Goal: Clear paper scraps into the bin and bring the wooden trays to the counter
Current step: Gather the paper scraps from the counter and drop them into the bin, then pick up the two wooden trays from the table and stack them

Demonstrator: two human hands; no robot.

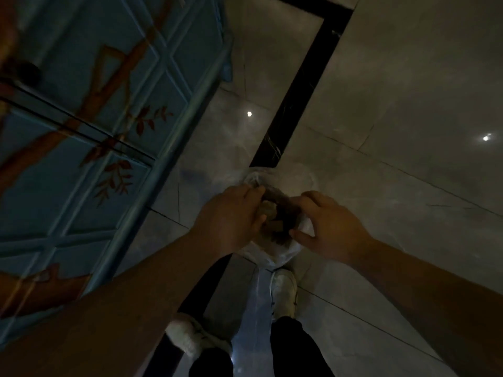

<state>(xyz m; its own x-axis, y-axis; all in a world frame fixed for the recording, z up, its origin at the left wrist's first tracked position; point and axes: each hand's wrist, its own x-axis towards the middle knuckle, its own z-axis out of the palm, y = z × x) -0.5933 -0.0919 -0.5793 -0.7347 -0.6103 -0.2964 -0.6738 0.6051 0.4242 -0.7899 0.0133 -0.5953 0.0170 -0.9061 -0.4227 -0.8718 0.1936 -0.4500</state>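
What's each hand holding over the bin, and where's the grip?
Left hand pinches brownish paper scraps at its fingertips above the bin. Right hand seems to grip the clear liner at the bin's rim; too dim to confirm.

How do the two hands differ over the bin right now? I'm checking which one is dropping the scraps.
The left hand is curled, fingertips pinching brownish scraps over the bin's opening; the right hand is more spread, with no scraps visible in it. The left hand sits over the bin's middle, the right hand at the clear liner's edge; whether it grips it is unclear. Both are bare, backs up, above the bin.
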